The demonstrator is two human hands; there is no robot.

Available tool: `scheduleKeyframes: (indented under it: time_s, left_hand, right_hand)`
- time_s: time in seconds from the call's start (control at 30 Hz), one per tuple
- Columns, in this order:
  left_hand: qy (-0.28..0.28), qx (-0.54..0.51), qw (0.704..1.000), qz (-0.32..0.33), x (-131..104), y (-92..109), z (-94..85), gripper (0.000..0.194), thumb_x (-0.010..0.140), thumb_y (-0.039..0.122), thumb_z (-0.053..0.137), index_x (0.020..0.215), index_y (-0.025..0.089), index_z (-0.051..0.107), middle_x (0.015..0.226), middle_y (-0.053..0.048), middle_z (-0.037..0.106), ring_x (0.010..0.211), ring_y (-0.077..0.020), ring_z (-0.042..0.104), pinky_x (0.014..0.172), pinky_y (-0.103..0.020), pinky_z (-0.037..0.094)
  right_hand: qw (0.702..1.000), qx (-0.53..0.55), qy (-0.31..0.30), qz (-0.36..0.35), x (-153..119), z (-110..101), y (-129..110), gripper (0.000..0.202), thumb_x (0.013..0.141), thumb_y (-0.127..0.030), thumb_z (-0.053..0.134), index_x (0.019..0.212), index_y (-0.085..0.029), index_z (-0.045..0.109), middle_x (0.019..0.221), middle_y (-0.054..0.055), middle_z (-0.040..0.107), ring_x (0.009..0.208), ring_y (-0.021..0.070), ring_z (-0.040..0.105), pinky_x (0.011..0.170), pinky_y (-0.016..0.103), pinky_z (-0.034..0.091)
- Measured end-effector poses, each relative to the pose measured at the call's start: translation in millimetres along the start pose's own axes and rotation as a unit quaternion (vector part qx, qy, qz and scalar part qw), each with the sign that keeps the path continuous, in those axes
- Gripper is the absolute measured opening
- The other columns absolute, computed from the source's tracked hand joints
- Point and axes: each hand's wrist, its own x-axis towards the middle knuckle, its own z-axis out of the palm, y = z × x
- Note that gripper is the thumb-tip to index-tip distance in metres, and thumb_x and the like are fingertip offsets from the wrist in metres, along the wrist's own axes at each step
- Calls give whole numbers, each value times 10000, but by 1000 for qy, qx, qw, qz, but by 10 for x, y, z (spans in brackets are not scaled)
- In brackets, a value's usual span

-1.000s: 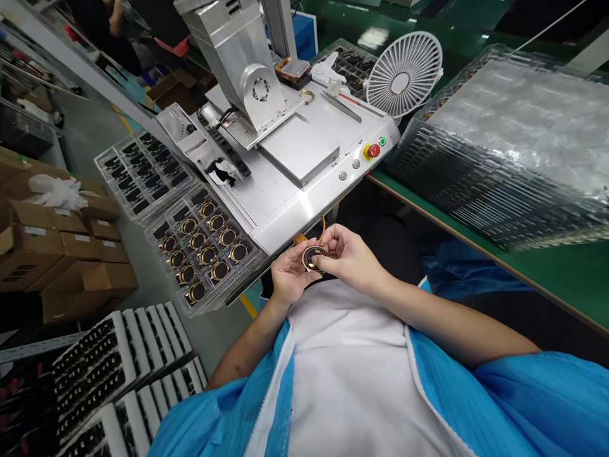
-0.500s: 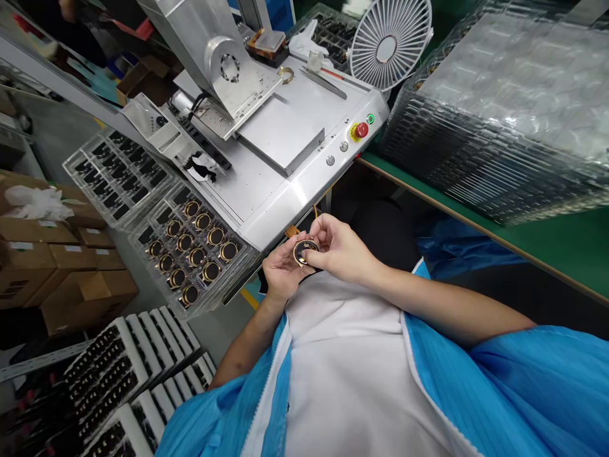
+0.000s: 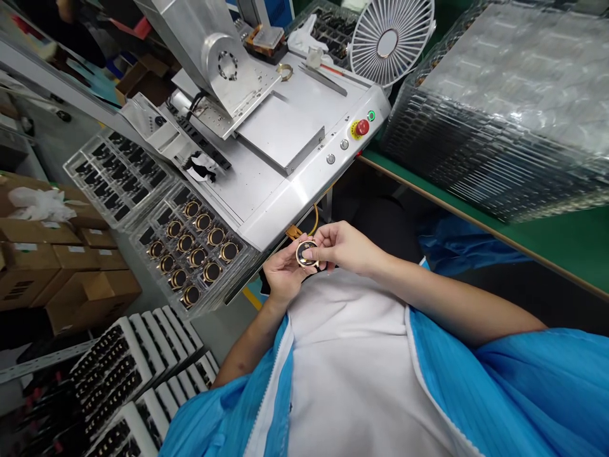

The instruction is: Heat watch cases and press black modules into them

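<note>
A round watch case (image 3: 305, 253) with a gold rim and a dark inside is held in front of my body, near the machine's front edge. My left hand (image 3: 284, 270) is closed around its left side and supports it from below. My right hand (image 3: 340, 249) grips it from the right, with the thumb pressed onto its dark face. To the left, a clear plastic tray (image 3: 200, 254) holds several similar gold-rimmed watch cases in rows.
The grey machine (image 3: 280, 197) has a red emergency button (image 3: 362, 127) on its front panel. A white fan (image 3: 392, 43) stands behind. Stacked clear trays (image 3: 504, 120) fill the right bench. Black parts lie in another tray (image 3: 117, 174); cardboard boxes (image 3: 90, 285) sit lower left.
Both hands keep hold of the watch case, which has tilted slightly. My right hand has shifted a little downward, its thumb still on the face. The camera view has moved slightly.
</note>
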Motion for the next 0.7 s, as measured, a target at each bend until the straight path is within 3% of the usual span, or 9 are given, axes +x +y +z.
scheduleKeyframes:
  time_s: [0.17,0.3,0.47,0.6,0.7]
  left_hand:
    - [-8,18,1000,-7,19,27,2,534,581,289,1034,1081,306,848,1103,-57,859,986,-259,843,917,-402,711]
    - [5,13,1000,7,44,23,-1,527,617,299,1019,1112,303,838,1146,-61,851,1062,-260,829,963,-396,696]
    - [17,-3,1000,7,82,63,11,498,758,382,939,1222,283,791,1238,-89,829,1165,-270,797,1033,-417,662]
    - [-19,-13,1000,-21,88,152,-2,457,826,465,872,1226,269,767,1213,-95,810,1104,-292,814,982,-464,677]
    - [-37,-8,999,-32,71,177,-33,525,803,406,902,1286,284,738,1196,-84,787,936,-230,833,781,-341,698]
  right_hand:
    - [999,45,4,7,80,4,84,618,416,-487,1070,583,-196,551,456,-8,654,391,102,592,344,181,507]
    - [999,27,11,-14,114,68,87,626,444,-543,1053,599,-195,557,474,-10,673,397,100,607,372,187,545]
    - [999,-34,22,-27,367,-156,-219,574,438,-408,1099,740,-162,677,535,58,732,403,169,659,339,227,542]
    - [982,-24,161,-94,780,-546,-719,499,738,-442,990,767,-225,542,489,-15,671,364,110,578,331,178,476]
    - [968,-20,223,-114,1040,-728,-1013,412,936,-375,835,757,-232,493,483,-24,630,361,101,539,336,182,449]
